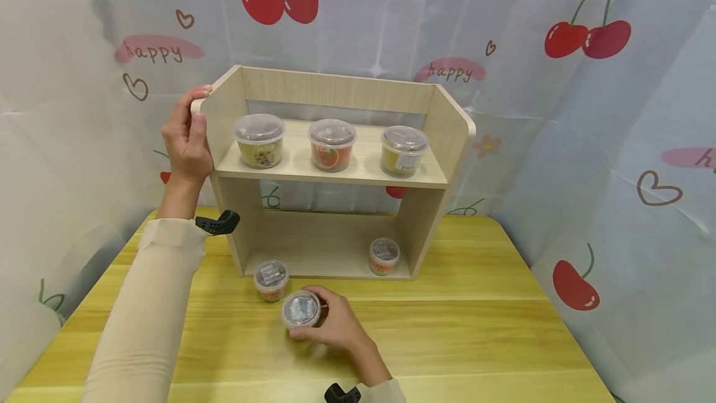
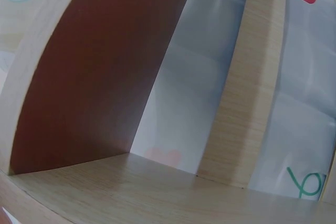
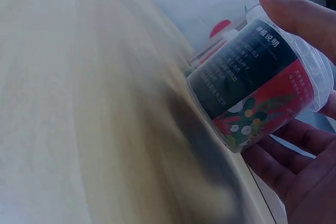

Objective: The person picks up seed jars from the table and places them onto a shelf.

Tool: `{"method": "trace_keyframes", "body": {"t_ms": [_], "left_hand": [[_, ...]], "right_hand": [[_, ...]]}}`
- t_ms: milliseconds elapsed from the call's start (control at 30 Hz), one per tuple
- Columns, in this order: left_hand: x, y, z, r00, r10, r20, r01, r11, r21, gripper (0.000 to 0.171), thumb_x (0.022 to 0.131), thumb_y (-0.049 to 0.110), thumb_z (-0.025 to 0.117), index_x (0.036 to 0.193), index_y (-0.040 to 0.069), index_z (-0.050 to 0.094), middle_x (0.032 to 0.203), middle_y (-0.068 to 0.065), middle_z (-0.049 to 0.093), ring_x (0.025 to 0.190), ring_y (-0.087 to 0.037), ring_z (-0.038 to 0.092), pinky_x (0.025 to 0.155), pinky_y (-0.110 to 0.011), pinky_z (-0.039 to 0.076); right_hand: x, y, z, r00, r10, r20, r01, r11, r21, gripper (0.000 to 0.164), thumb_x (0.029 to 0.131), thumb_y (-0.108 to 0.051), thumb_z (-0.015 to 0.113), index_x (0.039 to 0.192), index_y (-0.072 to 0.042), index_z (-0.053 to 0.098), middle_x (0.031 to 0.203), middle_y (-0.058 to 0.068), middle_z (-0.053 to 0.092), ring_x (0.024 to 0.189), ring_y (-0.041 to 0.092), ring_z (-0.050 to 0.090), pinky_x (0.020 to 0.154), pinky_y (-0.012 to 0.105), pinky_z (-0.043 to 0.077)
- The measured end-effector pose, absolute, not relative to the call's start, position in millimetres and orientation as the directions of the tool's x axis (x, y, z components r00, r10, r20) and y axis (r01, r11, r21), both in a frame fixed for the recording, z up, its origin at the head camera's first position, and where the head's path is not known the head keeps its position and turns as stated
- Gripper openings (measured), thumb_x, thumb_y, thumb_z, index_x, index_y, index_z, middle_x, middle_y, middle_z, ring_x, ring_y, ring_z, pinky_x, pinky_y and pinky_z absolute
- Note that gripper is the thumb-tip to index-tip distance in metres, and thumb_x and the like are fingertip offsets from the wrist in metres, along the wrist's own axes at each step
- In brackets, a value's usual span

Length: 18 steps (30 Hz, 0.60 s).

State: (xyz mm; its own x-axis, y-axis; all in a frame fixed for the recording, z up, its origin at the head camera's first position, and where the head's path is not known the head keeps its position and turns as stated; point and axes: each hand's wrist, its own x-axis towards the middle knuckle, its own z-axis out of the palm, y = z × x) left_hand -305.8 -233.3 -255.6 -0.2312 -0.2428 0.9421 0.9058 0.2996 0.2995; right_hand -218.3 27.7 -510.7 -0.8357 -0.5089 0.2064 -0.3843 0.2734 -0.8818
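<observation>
My left hand grips the upper left side panel of a small wooden shelf, fingers over the edge and thumb at the front. In my right hand is a small lidded plastic cup, pinched between thumb and fingers in front of the shelf. The right wrist view shows the printed dark and red label of that cup. A similar small cup stands just left of it, at the shelf's front edge. The left wrist view shows shelf boards but not the hand.
On the upper board stand three larger lidded tubs: a yellow-green one, a red one and a yellow one. Another small cup sits at the lower board's right end. The table has cherry-patterned curtains behind it.
</observation>
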Motion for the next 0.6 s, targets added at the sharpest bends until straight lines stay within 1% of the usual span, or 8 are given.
{"method": "trace_keyframes", "body": {"t_ms": [67,300,467,600], "left_hand": [[-306,-234,-256,-0.23,-0.239,0.943,0.906,0.301,0.297,0.042,0.089,0.011,0.042,0.114,-0.021,0.054,0.118,-0.027,0.063,0.111,-0.023,0.059,0.098,-0.031,0.044],[-305,-234,-256,-0.231,-0.239,0.943,0.898,0.32,0.301,0.043,0.089,0.012,0.042,0.114,-0.021,0.055,0.118,-0.026,0.063,0.111,-0.022,0.059,0.096,-0.03,0.044],[-305,-233,-256,-0.23,-0.243,0.942,0.896,0.324,0.302,0.043,0.089,0.012,0.042,0.114,-0.02,0.055,0.118,-0.025,0.063,0.111,-0.022,0.059,0.096,-0.029,0.044],[-305,-232,-256,-0.231,-0.241,0.943,0.898,0.321,0.302,0.042,0.089,0.011,0.042,0.115,-0.02,0.055,0.118,-0.025,0.064,0.111,-0.022,0.059,0.097,-0.03,0.044]], "right_hand": [[-220,30,-510,-0.843,-0.499,0.203,-0.378,0.279,-0.883,0.076,0.069,-0.034,0.089,0.133,-0.008,0.058,0.113,-0.007,0.066,0.098,0.007,0.061,0.088,0.028,0.048],[-229,38,-507,-0.862,-0.455,0.222,-0.387,0.308,-0.869,0.071,0.07,-0.033,0.089,0.132,-0.015,0.059,0.111,-0.005,0.066,0.097,0.01,0.061,0.086,0.029,0.049],[-234,44,-503,-0.882,-0.417,0.219,-0.374,0.334,-0.865,0.076,0.072,-0.035,0.087,0.136,-0.011,0.056,0.116,0.0,0.065,0.1,0.015,0.062,0.087,0.033,0.05],[-238,47,-501,-0.909,-0.357,0.217,-0.342,0.337,-0.877,0.077,0.073,-0.035,0.087,0.137,-0.008,0.054,0.117,0.003,0.065,0.1,0.02,0.062,0.087,0.037,0.05]]}}
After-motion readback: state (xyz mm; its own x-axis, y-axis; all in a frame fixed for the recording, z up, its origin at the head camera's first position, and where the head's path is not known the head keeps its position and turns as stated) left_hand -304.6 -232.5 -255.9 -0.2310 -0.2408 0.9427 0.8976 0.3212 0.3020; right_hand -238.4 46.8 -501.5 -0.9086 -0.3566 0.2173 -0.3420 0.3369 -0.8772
